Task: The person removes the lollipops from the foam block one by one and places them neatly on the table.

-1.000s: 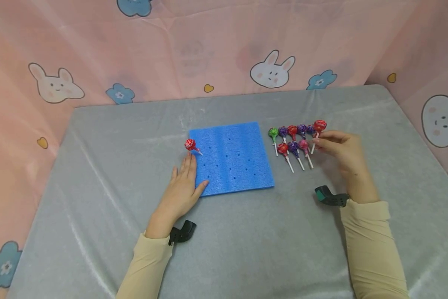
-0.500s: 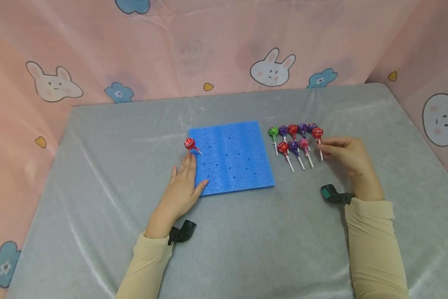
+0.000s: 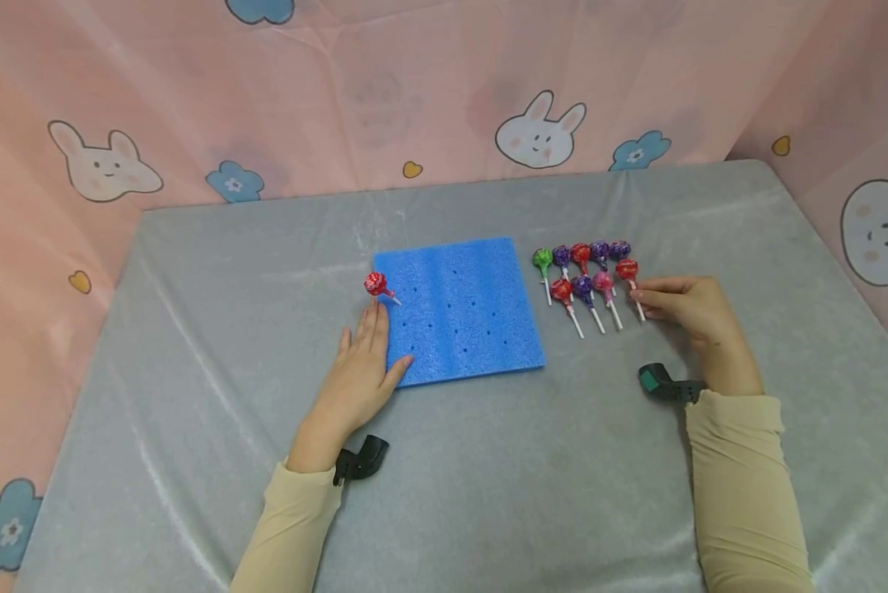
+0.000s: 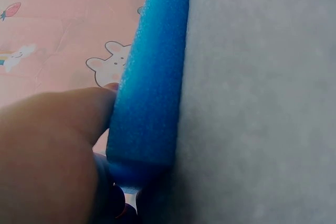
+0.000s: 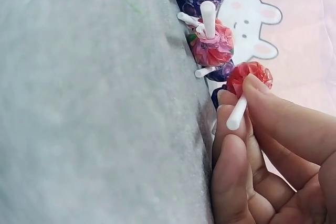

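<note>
A blue foam board (image 3: 481,284) dotted with small holes lies on the table, and one red lollipop (image 3: 376,284) stands tilted in it near the left edge. My left hand (image 3: 358,366) rests along that left edge with straight fingers, its thumb over the near corner. At the right end of a group of lollipops, my right hand (image 3: 684,309) pinches the stick of a red lollipop (image 3: 626,269) between thumb and fingers. The right wrist view shows this grip just below the wrapped head (image 5: 257,73). Fingers of the left hand are mostly hidden in the left wrist view.
Beside the board lie several wrapped lollipops in two rows, among them a green one (image 3: 542,259), a purple one (image 3: 582,286) and a pink one (image 3: 603,282). A grey cloth covers the table (image 3: 488,486). Behind hangs a pink curtain (image 3: 325,99) with rabbits.
My right hand has brought the red lollipop down and toward me, from above the back row to the right end of the front row. The left hand has stayed on the board.
</note>
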### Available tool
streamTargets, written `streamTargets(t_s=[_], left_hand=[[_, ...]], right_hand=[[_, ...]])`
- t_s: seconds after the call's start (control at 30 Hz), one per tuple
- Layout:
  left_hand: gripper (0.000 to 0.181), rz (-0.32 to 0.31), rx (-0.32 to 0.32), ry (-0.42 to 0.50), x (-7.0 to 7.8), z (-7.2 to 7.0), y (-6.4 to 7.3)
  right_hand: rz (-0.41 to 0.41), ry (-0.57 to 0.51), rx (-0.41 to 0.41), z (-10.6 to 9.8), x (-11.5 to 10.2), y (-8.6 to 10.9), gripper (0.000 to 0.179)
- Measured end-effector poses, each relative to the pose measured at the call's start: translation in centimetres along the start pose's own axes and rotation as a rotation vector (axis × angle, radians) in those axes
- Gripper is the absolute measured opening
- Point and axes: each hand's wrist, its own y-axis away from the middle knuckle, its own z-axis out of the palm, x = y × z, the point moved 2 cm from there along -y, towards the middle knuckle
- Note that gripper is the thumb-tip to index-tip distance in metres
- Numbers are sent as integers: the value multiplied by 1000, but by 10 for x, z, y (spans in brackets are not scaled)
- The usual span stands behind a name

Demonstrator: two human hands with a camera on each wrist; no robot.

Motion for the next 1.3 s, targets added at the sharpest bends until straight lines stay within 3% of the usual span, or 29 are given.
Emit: streamTargets(t_s=[0.33,0.57,0.97,1.17,1.3], left_hand=[[75,2,4,4,-1,0,0],[75,-1,2,1,-2,1,0],[75,-3,1,-5,-2,1,0],[75,-3,-1,-5,-2,2,-1],[75,-2,-2,-6,-2,2,-1]], right_hand=[[31,85,17,1,0,-2,25],[37,157,26,0,0,-2,7],[48,126,-3,-2,0,-2,13],[67,138,-31,-4,0,-1,2],[69,153,-30,-5,0,1,5]])
